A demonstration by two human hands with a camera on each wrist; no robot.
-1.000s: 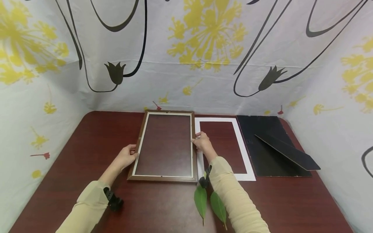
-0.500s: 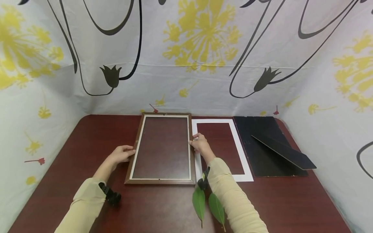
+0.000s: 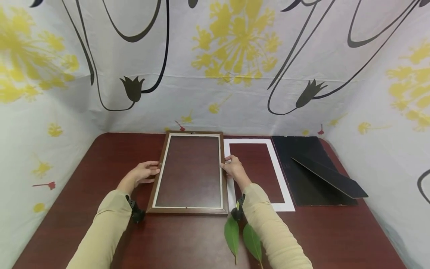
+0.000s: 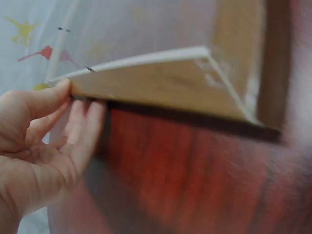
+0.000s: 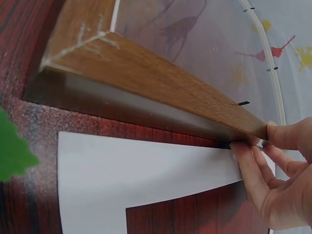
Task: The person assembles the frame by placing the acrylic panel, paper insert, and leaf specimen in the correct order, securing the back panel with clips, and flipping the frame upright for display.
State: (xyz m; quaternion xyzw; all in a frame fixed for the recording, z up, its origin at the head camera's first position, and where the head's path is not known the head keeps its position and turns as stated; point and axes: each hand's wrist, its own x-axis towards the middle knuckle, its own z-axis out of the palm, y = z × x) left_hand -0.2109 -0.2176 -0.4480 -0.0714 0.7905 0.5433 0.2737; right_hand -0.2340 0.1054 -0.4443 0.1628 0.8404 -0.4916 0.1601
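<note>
A brown wooden picture frame (image 3: 188, 211) with a pale inner lip and a clear pane lies on the dark red table. My left hand (image 3: 142, 172) is at its left side. In the left wrist view that hand's thumb (image 4: 62, 88) sits on the rail's upper edge, with fingers against the side below. On the opposite rail my right hand (image 3: 236, 170) pinches the edge, thumb on top. The right wrist view shows those fingers (image 5: 253, 173) low beside the rail, over a white mat (image 5: 97, 161). Small dark tabs stick out along the lip.
The white mat border (image 3: 283, 206) lies right of the frame. Beyond it is a black backing board (image 3: 282, 175) with its stand flap (image 3: 330, 177) raised. Two green leaves (image 3: 231, 235) lie near my right forearm. Patterned cloth (image 3: 188, 93) hangs behind the table.
My left hand has shifted along the frame's left edge toward the back, its forearm following. The right hand stays on the right rail. The head view has shifted slightly.
</note>
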